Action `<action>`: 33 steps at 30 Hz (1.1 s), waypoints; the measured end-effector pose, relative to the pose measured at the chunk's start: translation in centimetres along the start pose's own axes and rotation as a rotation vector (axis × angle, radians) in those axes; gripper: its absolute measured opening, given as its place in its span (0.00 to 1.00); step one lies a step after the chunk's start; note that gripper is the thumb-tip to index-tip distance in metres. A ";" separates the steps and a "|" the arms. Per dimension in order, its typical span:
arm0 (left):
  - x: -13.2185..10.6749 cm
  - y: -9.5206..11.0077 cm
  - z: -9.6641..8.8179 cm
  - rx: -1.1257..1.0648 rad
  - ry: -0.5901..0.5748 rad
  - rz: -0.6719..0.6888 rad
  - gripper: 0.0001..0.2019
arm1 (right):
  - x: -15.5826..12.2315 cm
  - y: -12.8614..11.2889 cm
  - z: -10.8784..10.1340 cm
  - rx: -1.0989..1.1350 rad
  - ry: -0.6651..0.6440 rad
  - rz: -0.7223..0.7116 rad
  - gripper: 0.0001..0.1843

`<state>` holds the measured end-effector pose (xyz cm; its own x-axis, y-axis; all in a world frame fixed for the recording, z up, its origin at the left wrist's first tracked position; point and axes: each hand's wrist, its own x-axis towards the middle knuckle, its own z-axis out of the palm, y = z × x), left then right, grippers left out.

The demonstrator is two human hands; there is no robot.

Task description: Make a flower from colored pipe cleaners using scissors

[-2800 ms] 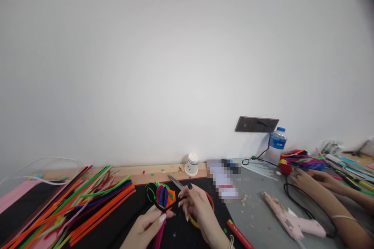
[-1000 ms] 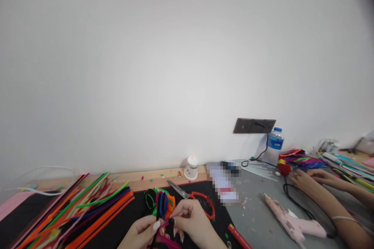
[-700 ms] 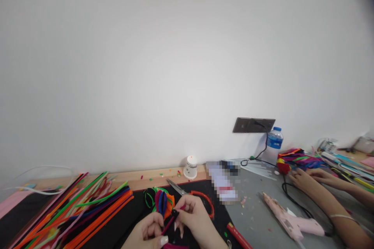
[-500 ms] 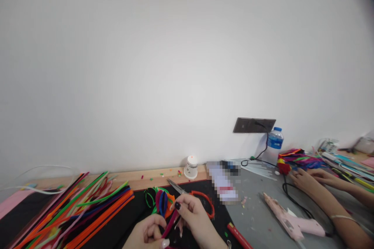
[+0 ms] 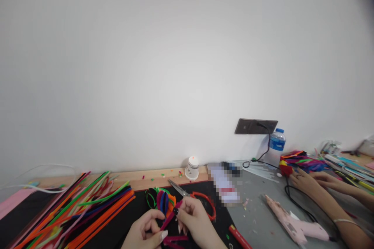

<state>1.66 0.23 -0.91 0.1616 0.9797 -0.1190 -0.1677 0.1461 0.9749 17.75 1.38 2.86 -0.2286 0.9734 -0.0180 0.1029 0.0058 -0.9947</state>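
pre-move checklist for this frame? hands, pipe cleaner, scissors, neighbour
1. Left hand grips the magenta pipe cleaner: ok.
2. Right hand pinches its upper end: ok.
3. Looped bundle sits right behind the fingers, in view: ok.
4. Scissors lie on the black mat, free of both hands: ok.
5. Blades shut or apart: cannot tell.
6. Co-worker's hand and pink glue gun lie apart from the work: ok.

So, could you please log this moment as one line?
left hand: grips magenta pipe cleaner | right hand: pinches it | scissors: on mat
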 end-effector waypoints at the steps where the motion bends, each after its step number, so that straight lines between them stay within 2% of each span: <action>1: 0.0 0.1 0.0 0.000 0.000 0.000 0.20 | -0.1 -0.2 0.0 -0.068 0.038 -0.041 0.12; 4: 0.1 0.4 0.1 -0.023 -0.007 0.018 0.21 | -0.6 -0.6 0.0 -0.328 0.178 -0.203 0.11; 6: 0.1 0.4 0.2 -0.020 -0.005 0.015 0.21 | -0.7 -0.7 0.1 -0.456 0.213 -0.267 0.11; 10: 0.2 0.3 0.2 -0.017 0.011 -0.001 0.21 | -0.6 -0.7 -0.1 -0.531 0.193 -0.250 0.11; 13: 0.3 0.3 -0.1 -0.049 0.118 -0.004 0.23 | -0.4 -0.6 -0.4 -0.534 0.209 -0.227 0.09; 16: 0.5 0.6 -0.7 -0.126 0.216 -0.002 0.24 | -0.6 -0.4 -0.4 -0.542 0.148 -0.240 0.06; 19: 0.5 1.1 -1.2 -0.201 0.205 -0.026 0.25 | -0.9 0.0 0.2 -0.619 -0.040 -0.235 0.06; 21: 0.4 1.4 -1.4 -0.229 0.201 -0.034 0.24 | -1.0 0.2 0.6 -0.677 -0.089 -0.243 0.05; 23: 0.3 1.7 -1.4 -0.245 0.217 -0.027 0.23 | -1.0 0.4 0.9 -0.717 -0.087 -0.263 0.03; 30: 0.3 1.8 -1.3 -0.253 0.241 -0.016 0.23 | -0.9 0.7 0.9 -0.789 -0.114 -0.270 0.05; 33: 0.3 2.0 -1.3 -0.188 0.258 0.007 0.23 | -1.0 0.2 0.7 -0.802 -0.043 -0.332 0.06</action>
<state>0.14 1.00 0.72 -0.0885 0.9797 -0.1797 -0.3482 0.1386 0.9271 17.28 0.22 2.60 -0.4024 0.8834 0.2402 0.6723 0.4632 -0.5774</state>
